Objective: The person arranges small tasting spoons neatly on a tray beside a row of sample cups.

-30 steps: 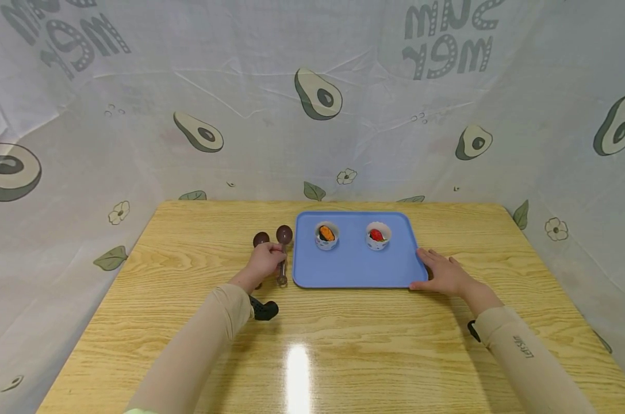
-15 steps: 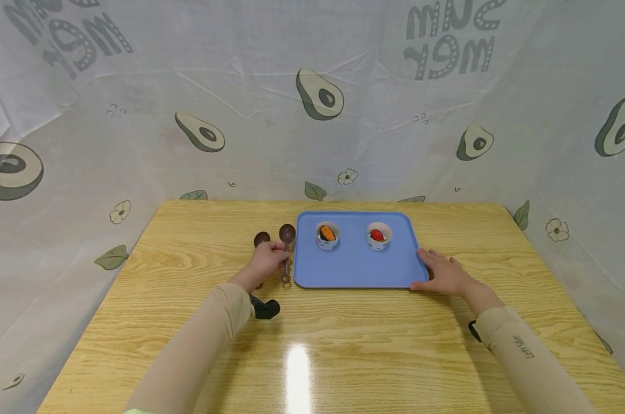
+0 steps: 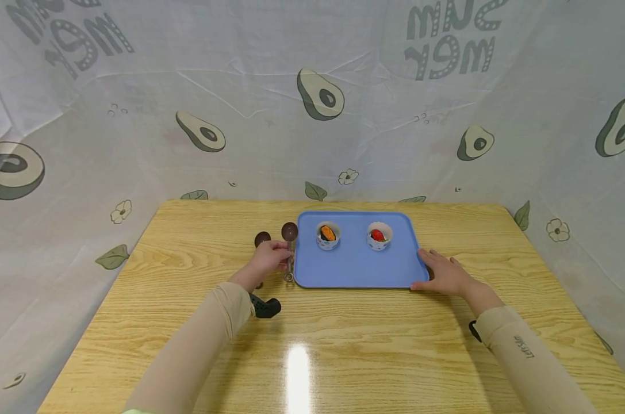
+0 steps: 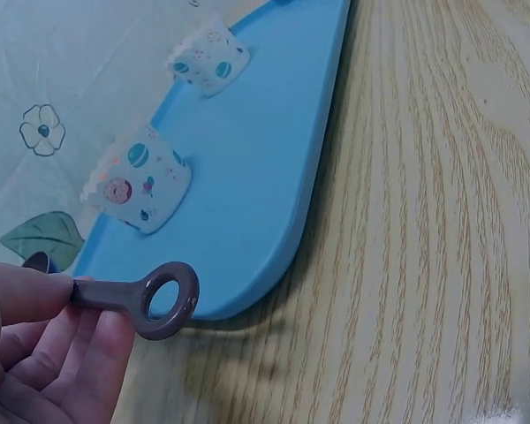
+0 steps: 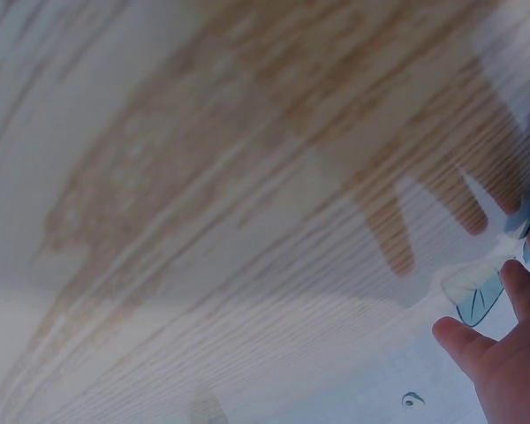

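My left hand (image 3: 267, 260) pinches a dark brown spoon (image 3: 289, 232) by its handle, between thumb and fingers, at the left edge of the blue tray (image 3: 359, 270). In the left wrist view the ring at the spoon handle's (image 4: 168, 300) end sticks out past the fingertips, over the tray's corner. A second brown spoon (image 3: 262, 237) lies on the table, partly hidden under the left hand. My right hand (image 3: 443, 275) rests with spread fingers against the tray's right edge.
Two patterned paper cups stand on the tray: the left cup (image 3: 328, 244) holds an orange-topped sushi piece (image 3: 328, 233), the right cup (image 3: 379, 245) a red-topped one (image 3: 378, 235). A printed cloth (image 3: 271, 161) hangs behind the wooden table (image 3: 359, 345).
The pinched spoon has shifted slightly right and up toward the tray, its handle end rising a little. The right hand, tray and cups have stayed in place.
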`<state>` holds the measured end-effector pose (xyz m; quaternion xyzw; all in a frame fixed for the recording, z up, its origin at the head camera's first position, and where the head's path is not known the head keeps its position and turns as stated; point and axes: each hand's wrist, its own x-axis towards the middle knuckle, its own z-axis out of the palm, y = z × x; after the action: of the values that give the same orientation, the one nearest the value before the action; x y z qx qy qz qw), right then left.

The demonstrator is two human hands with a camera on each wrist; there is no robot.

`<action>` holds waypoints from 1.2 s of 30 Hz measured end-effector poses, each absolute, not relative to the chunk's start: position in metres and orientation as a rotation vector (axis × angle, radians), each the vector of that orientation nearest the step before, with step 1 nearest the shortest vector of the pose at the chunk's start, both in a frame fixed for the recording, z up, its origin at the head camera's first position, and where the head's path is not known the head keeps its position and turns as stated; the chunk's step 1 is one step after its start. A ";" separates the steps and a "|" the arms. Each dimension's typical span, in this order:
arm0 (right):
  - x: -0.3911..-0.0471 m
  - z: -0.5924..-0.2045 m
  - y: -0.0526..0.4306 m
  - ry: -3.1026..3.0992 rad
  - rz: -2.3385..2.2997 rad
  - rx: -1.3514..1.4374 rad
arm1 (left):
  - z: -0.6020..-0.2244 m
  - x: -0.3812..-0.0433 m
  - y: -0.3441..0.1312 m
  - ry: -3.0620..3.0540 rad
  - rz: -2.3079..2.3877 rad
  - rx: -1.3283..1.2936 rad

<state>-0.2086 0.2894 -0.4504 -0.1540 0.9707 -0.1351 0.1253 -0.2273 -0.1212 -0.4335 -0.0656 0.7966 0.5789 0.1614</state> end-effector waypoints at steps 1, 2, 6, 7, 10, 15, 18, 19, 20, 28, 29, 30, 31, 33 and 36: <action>-0.209 -0.450 0.289 2.828 -0.390 -0.447 | -0.433 -0.227 -0.121 2.268 1.656 -0.190; -0.208 -0.450 0.289 2.829 -0.390 -0.447 | -0.432 -0.227 -0.121 2.264 1.659 -0.193; -0.209 -0.449 0.289 2.830 -0.392 -0.451 | -0.430 -0.227 -0.120 2.250 1.669 -0.195; -0.209 -0.449 0.288 2.830 -0.394 -0.452 | -0.430 -0.227 -0.120 2.246 1.671 -0.199; -0.209 -0.450 0.288 2.831 -0.393 -0.456 | -0.428 -0.227 -0.119 2.233 1.670 -0.206; -0.210 -0.449 0.288 2.838 -0.380 -0.469 | -0.424 -0.227 -0.118 2.206 1.668 -0.211; -0.209 -0.448 0.289 2.837 -0.386 -0.469 | -0.422 -0.227 -0.117 2.190 1.670 -0.212; -0.209 -0.448 0.289 2.839 -0.385 -0.474 | -0.422 -0.227 -0.117 2.184 1.670 -0.215; -0.209 -0.448 0.289 2.836 -0.390 -0.470 | -0.421 -0.227 -0.116 2.179 1.670 -0.220; -0.210 -0.447 0.288 2.829 -0.392 -0.460 | -0.418 -0.227 -0.112 2.170 1.661 -0.197; -0.210 -0.447 0.288 2.831 -0.384 -0.465 | -0.417 -0.227 -0.112 2.162 1.664 -0.195; -0.210 -0.447 0.288 2.832 -0.380 -0.466 | -0.416 -0.226 -0.111 2.159 1.666 -0.187; -0.210 -0.448 0.288 2.831 -0.379 -0.466 | -0.416 -0.226 -0.110 2.152 1.670 -0.180; -0.210 -0.448 0.288 2.831 -0.377 -0.464 | -0.414 -0.226 -0.109 2.135 1.681 -0.179; -0.210 -0.448 0.288 2.833 -0.378 -0.468 | -0.412 -0.225 -0.107 2.119 1.692 -0.173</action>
<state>-0.2101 0.2880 -0.4484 -0.1602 0.9709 -0.1294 0.1222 -0.2252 -0.1066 -0.4123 -0.0623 0.7625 0.6086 0.2106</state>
